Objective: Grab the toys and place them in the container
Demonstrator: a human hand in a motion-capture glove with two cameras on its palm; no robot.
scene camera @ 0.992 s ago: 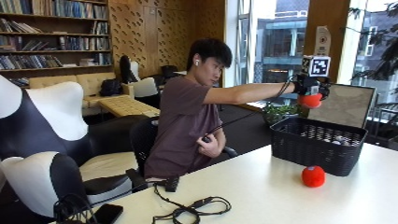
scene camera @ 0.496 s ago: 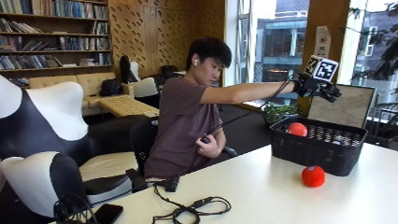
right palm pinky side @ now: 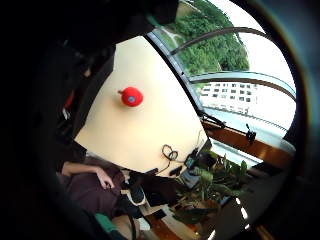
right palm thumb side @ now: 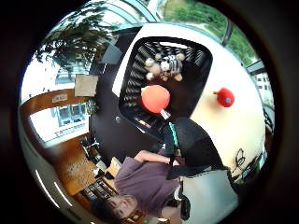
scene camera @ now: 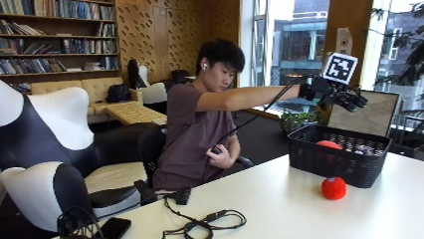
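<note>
Outside view: the orange-red ball (scene camera: 329, 145) now sits inside the black basket (scene camera: 331, 162) at the right of frame, and the gloved right hand (scene camera: 334, 94) hangs above it at upper right with fingers spread apart, holding nothing. So one drop is done. A second ago that hand gripped the ball up high over the basket; half a second ago the ball was falling toward the rim with the fingers already opening. Thumb-side palm view confirms it: ball lies in the basket next to a plush tiger (right palm thumb side: 164, 65). One red toy (scene camera: 334, 188) is left on the tabletop (scene camera: 278, 209), just in front of the basket wall, same spot in all three outside frames. My read: that one is next.
</note>
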